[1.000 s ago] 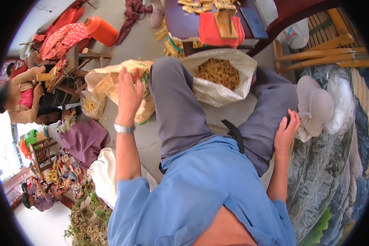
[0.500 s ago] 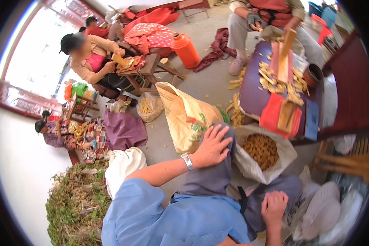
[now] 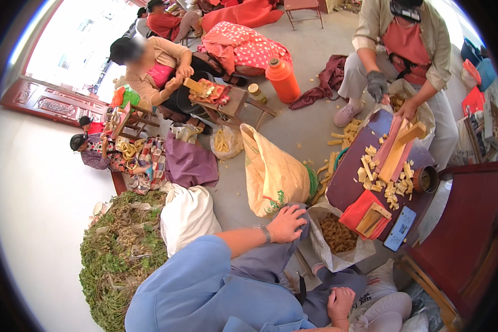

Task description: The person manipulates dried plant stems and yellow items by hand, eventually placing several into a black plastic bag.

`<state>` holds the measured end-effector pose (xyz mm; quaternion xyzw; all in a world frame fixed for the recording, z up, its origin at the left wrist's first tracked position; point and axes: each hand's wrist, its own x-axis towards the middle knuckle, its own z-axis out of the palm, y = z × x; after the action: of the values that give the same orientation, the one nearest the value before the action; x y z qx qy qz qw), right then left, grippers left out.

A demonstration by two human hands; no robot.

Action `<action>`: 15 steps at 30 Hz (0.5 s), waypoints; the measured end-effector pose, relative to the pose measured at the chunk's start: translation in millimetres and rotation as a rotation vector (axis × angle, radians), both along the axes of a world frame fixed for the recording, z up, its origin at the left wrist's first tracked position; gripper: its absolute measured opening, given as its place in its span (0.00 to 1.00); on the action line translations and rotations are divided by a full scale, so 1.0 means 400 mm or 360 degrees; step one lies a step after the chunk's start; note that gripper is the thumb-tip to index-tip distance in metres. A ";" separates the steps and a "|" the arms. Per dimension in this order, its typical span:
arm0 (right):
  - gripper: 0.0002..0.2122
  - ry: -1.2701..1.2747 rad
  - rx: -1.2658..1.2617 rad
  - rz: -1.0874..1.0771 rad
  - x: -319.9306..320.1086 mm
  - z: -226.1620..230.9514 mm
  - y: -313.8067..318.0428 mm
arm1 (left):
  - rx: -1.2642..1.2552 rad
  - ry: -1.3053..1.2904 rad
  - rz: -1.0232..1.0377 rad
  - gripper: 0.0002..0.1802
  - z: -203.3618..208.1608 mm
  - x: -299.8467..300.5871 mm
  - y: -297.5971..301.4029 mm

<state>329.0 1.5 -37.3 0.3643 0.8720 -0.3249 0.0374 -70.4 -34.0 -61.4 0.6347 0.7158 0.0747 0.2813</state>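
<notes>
My left hand (image 3: 288, 223) lies over my left knee, palm down with the fingers stretched out and holding nothing. On my right thigh rests my right hand (image 3: 341, 303), its fingers curled in and nothing visible in them. Between my knees and the purple table (image 3: 343, 180) stands a white woven sack (image 3: 337, 263), its mouth open on many brown pieces (image 3: 336, 233). Just beyond my left hand is a tall yellow sack (image 3: 271, 180).
On the table are a wooden board (image 3: 394, 160), pale cut pieces (image 3: 366, 169), a brown cup (image 3: 425, 180), red cloth (image 3: 353, 217) and a blue-edged panel (image 3: 399, 228). A gloved co-worker (image 3: 406, 50) sits behind it. An orange flask (image 3: 283, 81) and plant heap (image 3: 124, 249) stand farther off.
The view has swung, so the room appears shifted and more of the co-worker behind the table shows. That person's bare hand has come down to the wooden board. My hands stay on my legs.
</notes>
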 end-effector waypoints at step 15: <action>0.10 0.0082 -0.0732 -0.0367 0.043 0.357 -0.031 | -0.1161 -0.0306 0.0862 0.21 0.582 -0.089 -0.561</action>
<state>346.4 -10.8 105.4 0.4349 0.7285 -0.5259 0.0595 -105.9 -258.2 171.3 0.2746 0.8061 -0.0525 0.5216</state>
